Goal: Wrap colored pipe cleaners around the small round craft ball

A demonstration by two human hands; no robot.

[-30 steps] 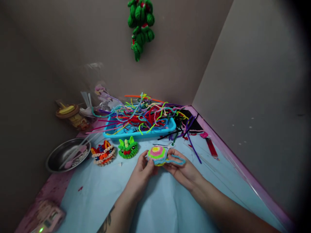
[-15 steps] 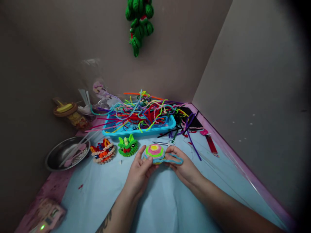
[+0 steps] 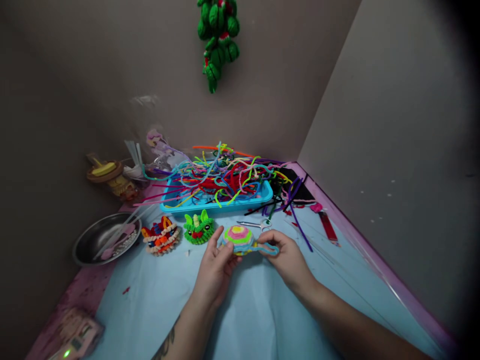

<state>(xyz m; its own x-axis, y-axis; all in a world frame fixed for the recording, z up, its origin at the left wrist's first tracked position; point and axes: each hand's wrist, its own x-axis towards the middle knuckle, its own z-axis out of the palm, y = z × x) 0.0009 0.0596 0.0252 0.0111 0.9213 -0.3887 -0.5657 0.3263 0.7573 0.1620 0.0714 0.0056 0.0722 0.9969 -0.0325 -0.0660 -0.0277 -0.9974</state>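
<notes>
A round fuzzy piece (image 3: pixel 238 239) with yellow, pink, green and blue rings is held above the blue table cover. My left hand (image 3: pixel 217 262) grips its left side, thumb on the front edge. A light blue loop (image 3: pixel 269 249) sticks out from its right side, and my right hand (image 3: pixel 287 257) pinches this loop with fingers and thumb. Scissors (image 3: pixel 252 224) lie just behind the round piece. To the left of it sit a green horned head figure (image 3: pixel 198 228) and an orange, red and cream one (image 3: pixel 161 236).
Behind stands a blue tray (image 3: pixel 210 205) heaped with coloured fuzzy stems. A metal bowl (image 3: pixel 83 245) with beads and a pink scoop is at the left. A red strip (image 3: pixel 328 227) lies at the right. Near the front left is a pink device (image 3: pixel 80 336).
My right hand has closed its fingers nearer together on the blue loop, which looks narrower. My left hand keeps its hold. The whole view has shifted slightly.
</notes>
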